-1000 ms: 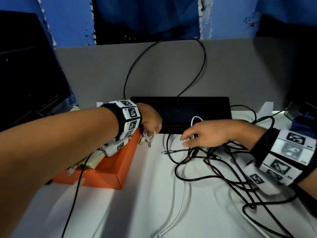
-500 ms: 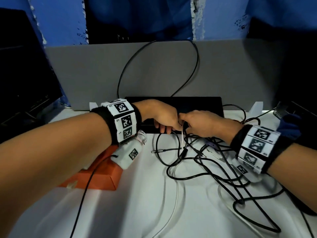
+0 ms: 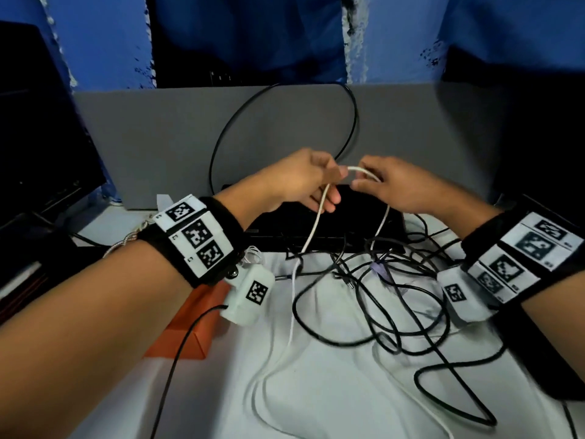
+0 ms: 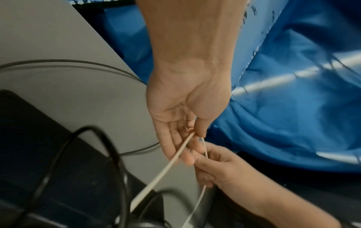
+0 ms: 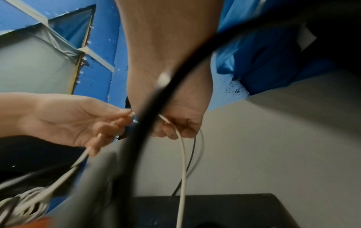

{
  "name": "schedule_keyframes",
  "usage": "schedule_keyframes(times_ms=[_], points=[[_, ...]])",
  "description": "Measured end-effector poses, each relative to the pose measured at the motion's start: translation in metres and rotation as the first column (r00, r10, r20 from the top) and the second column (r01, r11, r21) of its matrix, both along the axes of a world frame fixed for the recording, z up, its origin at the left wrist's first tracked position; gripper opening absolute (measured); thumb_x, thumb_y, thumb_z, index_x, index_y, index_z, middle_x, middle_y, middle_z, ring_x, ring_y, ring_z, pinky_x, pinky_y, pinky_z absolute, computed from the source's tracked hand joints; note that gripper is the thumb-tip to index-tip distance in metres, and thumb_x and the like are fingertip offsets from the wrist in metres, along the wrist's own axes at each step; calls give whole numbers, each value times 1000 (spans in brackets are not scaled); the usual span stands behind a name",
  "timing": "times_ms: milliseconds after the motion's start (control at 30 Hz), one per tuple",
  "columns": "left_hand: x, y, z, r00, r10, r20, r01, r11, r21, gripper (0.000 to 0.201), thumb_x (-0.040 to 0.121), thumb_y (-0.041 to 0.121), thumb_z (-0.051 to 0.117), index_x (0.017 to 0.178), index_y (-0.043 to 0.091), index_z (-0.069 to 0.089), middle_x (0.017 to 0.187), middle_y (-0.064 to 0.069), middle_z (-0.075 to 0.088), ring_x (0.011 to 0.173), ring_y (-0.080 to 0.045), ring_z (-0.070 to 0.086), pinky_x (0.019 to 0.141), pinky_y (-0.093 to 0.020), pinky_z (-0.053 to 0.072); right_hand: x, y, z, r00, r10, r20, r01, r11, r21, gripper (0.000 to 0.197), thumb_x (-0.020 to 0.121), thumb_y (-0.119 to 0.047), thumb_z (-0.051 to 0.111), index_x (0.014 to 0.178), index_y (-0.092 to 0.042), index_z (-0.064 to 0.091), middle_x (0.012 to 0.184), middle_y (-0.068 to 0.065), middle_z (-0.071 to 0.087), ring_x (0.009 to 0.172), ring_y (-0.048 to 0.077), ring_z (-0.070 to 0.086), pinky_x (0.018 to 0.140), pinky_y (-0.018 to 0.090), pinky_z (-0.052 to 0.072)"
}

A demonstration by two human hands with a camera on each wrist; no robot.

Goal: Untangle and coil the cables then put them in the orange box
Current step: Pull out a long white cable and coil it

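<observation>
Your left hand point(image 3: 304, 182) and right hand point(image 3: 395, 188) have risen off the white counter point(image 3: 332, 391), each pinching the thin white cable point(image 3: 311, 231) between them, above the tangled black cables point(image 3: 389, 299). The orange cardboard box point(image 3: 193, 327) sits left of that tangle.

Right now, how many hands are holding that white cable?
2. The left hand pinches the white cable at the left of its raised loop; the right hand pinches it at the right, above the tangle of black cables.
</observation>
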State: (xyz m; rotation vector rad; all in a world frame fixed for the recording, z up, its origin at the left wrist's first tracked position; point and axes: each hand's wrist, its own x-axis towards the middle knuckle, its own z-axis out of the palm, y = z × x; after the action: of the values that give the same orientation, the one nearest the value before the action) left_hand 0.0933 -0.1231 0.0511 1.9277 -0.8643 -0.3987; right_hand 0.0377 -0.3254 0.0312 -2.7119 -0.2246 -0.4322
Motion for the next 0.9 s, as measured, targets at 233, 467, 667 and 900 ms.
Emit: schedule_keyframes(times_ms=[233,467,667,900], points=[[-5,0,21,999,-1,-35,-9,957,-291,27,106,33,53,84,17,54,54,10,34,48,-9,25,45,-23,23,-3,-25,32,988,-61,140,27,972,234,30,104,-33,57,82,-13,62,61,0,45,50,3,37,54,26,31],[-6,11,4,976,-170,139,120,942,313,38,103,46,53,95,11,67,86,-3,76,82,-14,70,89,-35,54,-23,-44,103,758,-305,576,153,942,297,37,103,-46,49,77,-20,57,68,0,50,72,5,43,65,29,31],[2,11,-1,998,-62,-20,62,998,5,40,109,41,40,97,11,63,81,-7,72,72,-25,71,70,-36,58,-39,-44,119,933,-358,-37,351,927,-128,62,81,-38,83,136,-26,56,122,6,64,104,23,57,94,37,44],[11,-7,8,988,137,-74,-153,939,-308,38,109,42,39,100,13,61,57,1,44,42,-14,44,52,-26,38,-64,13,121,973,-27,230,-19,981,195,89,78,-72,70,153,-43,33,141,-3,58,125,11,60,106,30,43]])
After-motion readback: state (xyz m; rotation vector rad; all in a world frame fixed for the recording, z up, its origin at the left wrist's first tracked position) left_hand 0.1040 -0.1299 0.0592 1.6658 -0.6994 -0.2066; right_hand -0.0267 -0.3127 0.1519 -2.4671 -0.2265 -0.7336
